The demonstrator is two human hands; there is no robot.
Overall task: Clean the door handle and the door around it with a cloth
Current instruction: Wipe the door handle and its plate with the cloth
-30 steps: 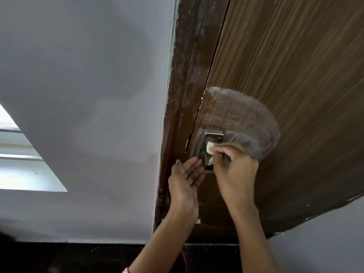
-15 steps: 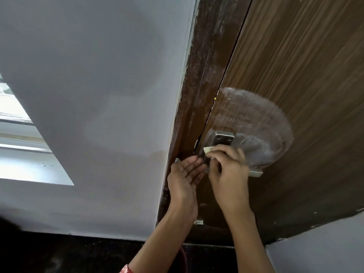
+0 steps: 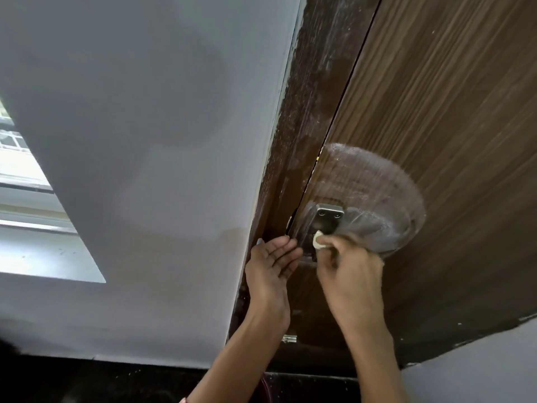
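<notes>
A brown wood-grain door [image 3: 441,117] carries a metal handle plate [image 3: 328,218] near its left edge. My right hand [image 3: 348,274] pinches a small pale cloth [image 3: 317,240] against the lower part of the plate and hides the lever. A whitish, smeared half-circle [image 3: 374,184] marks the door above and to the right of the plate. My left hand [image 3: 271,271] rests flat, fingers together, on the dark door frame [image 3: 305,117] just left of the handle, holding nothing.
A grey wall [image 3: 145,141] fills the left side, with a bright window opening [image 3: 32,222] at the far left. A small metal latch piece [image 3: 289,339] sits low on the frame. Dark floor runs along the bottom.
The view has shifted so the door and handle sit further right. My right hand has slid down and left on the plate, and the lever end seen half a second ago is now covered.
</notes>
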